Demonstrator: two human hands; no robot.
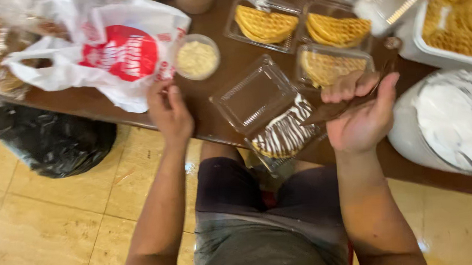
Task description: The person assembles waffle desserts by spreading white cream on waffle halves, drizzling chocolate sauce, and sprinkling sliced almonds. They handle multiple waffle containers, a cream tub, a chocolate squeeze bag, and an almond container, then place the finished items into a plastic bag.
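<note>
clear plastic clamshell boxes of round golden waffles (265, 24) crowd the brown worktop (231, 62); left hand (169, 112) touches a white-and-red plastic bag (111, 53), fingers loosely curled; right hand (363, 114) grips what seems a chocolate-smeared spatula (335, 110).

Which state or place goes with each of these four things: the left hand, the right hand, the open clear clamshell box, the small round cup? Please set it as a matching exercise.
Things:
1. left hand
2. right hand
3. open clear clamshell box
4. small round cup

States or places:
a. holds a waffle with dark coating and white stripes
b. grips a chocolate-smeared utensil
c. touches the white plastic bag
d. filled with pale crumbs, beside the bag

Pairs: 1-c, 2-b, 3-a, 4-d
</note>
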